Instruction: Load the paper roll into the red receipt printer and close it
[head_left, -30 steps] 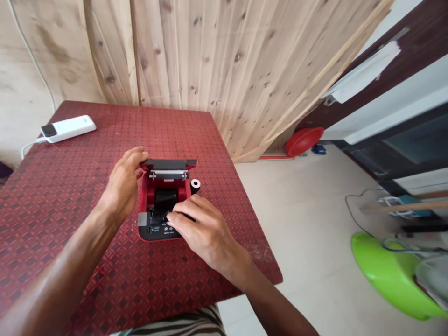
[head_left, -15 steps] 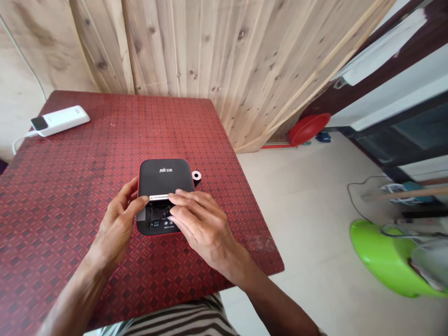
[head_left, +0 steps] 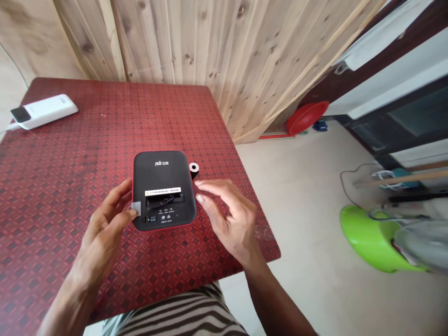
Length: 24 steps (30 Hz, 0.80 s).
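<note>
Resting on the red patterned worktop (head_left: 70,154), the small black-and-red receipt printer (head_left: 163,189) sits with its lid shut, toward the right edge and about midway between the far and near edges. Its black top carries a white logo near the far side, a pale warning strip across the middle, and below that the paper slot (head_left: 164,201), where something dark shows but is too small for me to make out. A row of tiny buttons runs along the near side of the case.

My left hand (head_left: 105,224) lies against the printer's left side, the thumb tip touching a small grey tab (head_left: 136,208) at the near-left corner of the case; the fingers are loosely curled and grip nothing. My right hand (head_left: 229,217) is just beside the printer's right side, clear of it, fingers spread loosely and empty.

Just off the printer's far-right corner stands a small black paper-roll core with a white end (head_left: 193,167), touching or nearly touching the case; I cannot tell which. Near the far-left corner of the worktop lies a white power bank (head_left: 44,110) with a cable at its left end.

On the floor beyond the right edge are a red basin (head_left: 304,119) leaning by the plank wall and a green plastic basin (head_left: 374,238).
</note>
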Motion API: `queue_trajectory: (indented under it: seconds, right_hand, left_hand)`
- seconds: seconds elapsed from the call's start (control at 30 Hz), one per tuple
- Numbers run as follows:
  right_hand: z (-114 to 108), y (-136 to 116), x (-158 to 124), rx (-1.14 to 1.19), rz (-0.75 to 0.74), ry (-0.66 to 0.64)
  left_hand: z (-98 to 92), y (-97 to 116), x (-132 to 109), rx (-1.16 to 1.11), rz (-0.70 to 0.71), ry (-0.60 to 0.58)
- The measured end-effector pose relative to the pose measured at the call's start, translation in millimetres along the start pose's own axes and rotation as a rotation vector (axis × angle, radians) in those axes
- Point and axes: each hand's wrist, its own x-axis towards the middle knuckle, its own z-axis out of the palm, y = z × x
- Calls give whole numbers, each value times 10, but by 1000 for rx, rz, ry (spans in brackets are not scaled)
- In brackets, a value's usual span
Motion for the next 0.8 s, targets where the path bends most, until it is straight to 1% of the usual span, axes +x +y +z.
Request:
queue_trajectory:
  seconds: [0.1, 0.2, 0.33, 0.53, 0.67, 0.8]
  right_hand:
    - [-6, 105, -25, 19, 125, -11]
    - [24, 171, -39, 37, 159, -11]
    - [59, 208, -32, 37, 144, -5]
    - [89, 238, 20, 34, 111, 36]
    - [95, 211, 57, 14, 85, 65]
    - [83, 152, 97, 8, 53, 58]
  left_hand:
    - [-26, -25, -29, 41, 3, -10]
    - [-17, -33, -27, 90, 13, -20]
    - [43, 9, -34, 69, 12, -7]
    - [198, 102, -69, -61, -59, 58]
    - [243, 68, -52, -101, -48, 94]
    - [204, -4, -38, -96, -28, 80]
